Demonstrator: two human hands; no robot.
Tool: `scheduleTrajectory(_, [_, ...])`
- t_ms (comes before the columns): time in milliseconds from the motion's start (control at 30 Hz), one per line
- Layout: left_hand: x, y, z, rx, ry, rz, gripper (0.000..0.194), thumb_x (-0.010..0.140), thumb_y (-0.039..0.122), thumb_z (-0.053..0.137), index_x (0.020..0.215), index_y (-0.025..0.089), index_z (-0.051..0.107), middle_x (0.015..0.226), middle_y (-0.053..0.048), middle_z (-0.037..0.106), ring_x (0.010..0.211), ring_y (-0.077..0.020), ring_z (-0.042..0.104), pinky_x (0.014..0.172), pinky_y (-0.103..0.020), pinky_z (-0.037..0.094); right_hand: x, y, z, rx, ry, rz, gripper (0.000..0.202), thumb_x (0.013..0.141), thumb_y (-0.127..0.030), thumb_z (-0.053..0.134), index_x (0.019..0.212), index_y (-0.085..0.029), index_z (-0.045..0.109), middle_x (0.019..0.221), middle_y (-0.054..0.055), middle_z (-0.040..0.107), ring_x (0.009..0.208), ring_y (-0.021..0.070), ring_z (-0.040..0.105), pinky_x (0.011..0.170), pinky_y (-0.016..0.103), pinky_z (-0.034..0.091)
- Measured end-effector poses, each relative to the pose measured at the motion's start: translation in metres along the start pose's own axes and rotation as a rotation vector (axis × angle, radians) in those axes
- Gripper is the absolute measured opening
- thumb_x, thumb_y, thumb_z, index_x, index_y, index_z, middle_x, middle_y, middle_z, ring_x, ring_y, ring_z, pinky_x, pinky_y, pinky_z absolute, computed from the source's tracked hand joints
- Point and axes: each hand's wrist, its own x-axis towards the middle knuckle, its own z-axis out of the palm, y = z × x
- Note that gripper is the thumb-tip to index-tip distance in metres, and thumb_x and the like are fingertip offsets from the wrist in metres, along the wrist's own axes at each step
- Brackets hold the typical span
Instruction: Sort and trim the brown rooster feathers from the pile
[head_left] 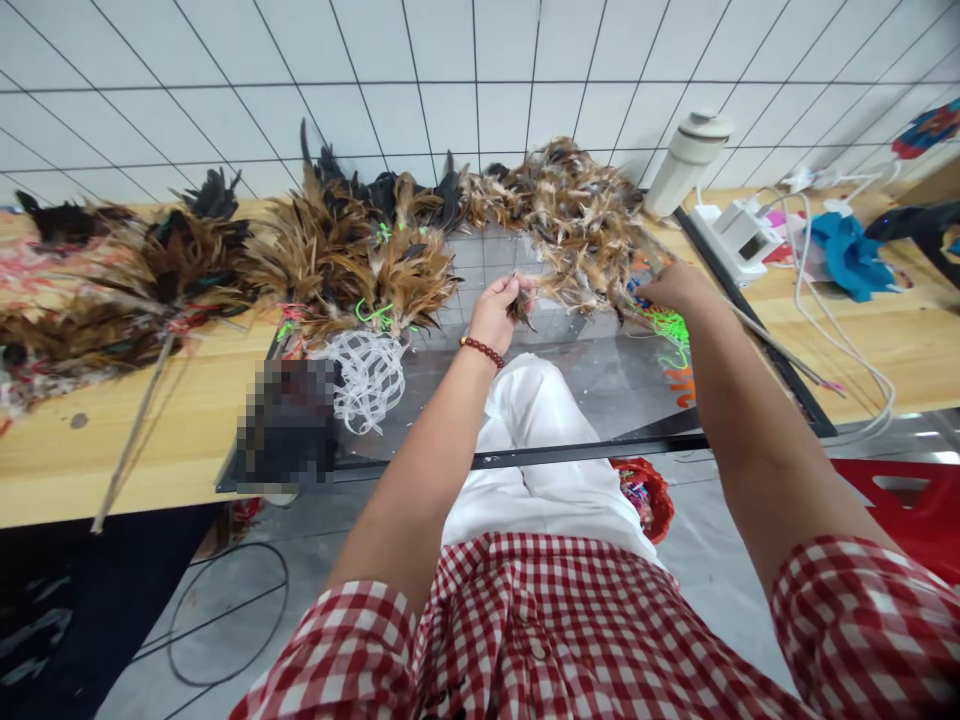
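Observation:
My left hand, with a beaded bracelet at the wrist, pinches a small dark brown feather over the glass tabletop. To the right, my right hand reaches down with bent fingers beside a blue and orange item. What its fingertips grip, if anything, is hidden. Bright green ties lie just below that hand. A heap of loose brown feathers spreads between and behind my hands. Left of my left hand stand bundles of brown and black feathers, some with green ties.
A coil of white strip lies at the front left. Thin sticks run along the right edge. Further right are a white bottle, a power strip with cables and a blue object. More feathers on a stick lie left.

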Motion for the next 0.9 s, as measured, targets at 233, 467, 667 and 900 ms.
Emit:
scheduleTrajectory(233, [0.001,0.003,0.000,-0.094,0.059,0.013,0.029,0.101,0.011,0.054,0.073,0.017,0.061,0.075,0.001,0.067,0.066,-0.0076,0.064,0.077,-0.024,0.056,-0.045,0.009,-0.040,0.487,-0.083,0.261,0.025,0.089,-0.011,0.072,0.066,-0.016,0.062,0.059,0.005,0.064,0.059,0.0128,0.058,0.072,0.036,0.051])
scheduleTrajectory(467, [0.004,0.007,-0.001,-0.208,0.152,-0.032,0.027,0.104,0.017,0.051,0.079,0.018,0.061,0.077,0.002,0.064,0.070,-0.0073,0.063,0.087,-0.024,0.056,-0.067,0.046,-0.040,0.273,-0.131,0.347,0.028,0.083,-0.013,0.078,0.061,-0.020,0.062,0.053,0.007,0.066,0.054,0.0155,0.057,0.069,0.037,0.050])
scheduleTrajectory(667, [0.006,0.005,-0.003,-0.189,0.154,-0.030,0.022,0.104,0.018,0.053,0.083,0.018,0.061,0.077,0.001,0.065,0.072,-0.0072,0.065,0.087,-0.024,0.057,-0.076,0.019,-0.035,-0.066,0.089,0.098,0.013,0.088,-0.023,0.072,0.098,-0.018,0.077,0.107,0.018,0.079,0.084,0.0227,0.062,0.075,0.039,0.041])
scheduleTrajectory(900, [0.003,0.008,-0.002,-0.220,0.138,-0.006,0.026,0.104,0.015,0.049,0.081,0.018,0.058,0.072,0.003,0.064,0.064,-0.0059,0.063,0.078,-0.022,0.057,-0.043,-0.028,-0.002,-0.106,0.142,-0.560,0.053,0.084,-0.005,0.057,0.131,-0.021,0.077,0.135,0.019,0.069,0.108,0.0275,0.065,0.081,0.036,0.042])
